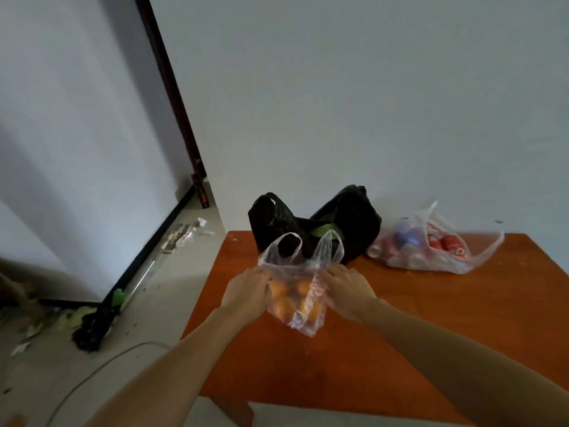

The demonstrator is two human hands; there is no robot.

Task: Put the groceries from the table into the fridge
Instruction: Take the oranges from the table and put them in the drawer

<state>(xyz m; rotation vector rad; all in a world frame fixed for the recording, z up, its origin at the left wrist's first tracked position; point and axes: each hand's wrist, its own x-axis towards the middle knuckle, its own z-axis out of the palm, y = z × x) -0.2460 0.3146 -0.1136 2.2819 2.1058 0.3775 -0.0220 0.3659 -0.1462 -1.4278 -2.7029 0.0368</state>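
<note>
Domestic room, sparsely furnished. Bare white walls (369,87), black skirting (144,254) at left, orange wooden desk (431,334) carrying plastic grocery bags (348,223), paper litter (180,237) and cable (101,368) on floor (160,306) at left.

Floor litter (180,237), possibly a mop (92,329)

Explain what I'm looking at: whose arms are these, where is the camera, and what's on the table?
There is no machine here. These are a person's two bare arms, seen by one wide-angle camera worn on the head, looking forward and down. The left hand and right hand grip the sides of a clear bag of orange fruit at the near-left part of the orange table. Behind it sits a black bag. To the right lies a clear bag of red cans. No fridge is in view.
</note>
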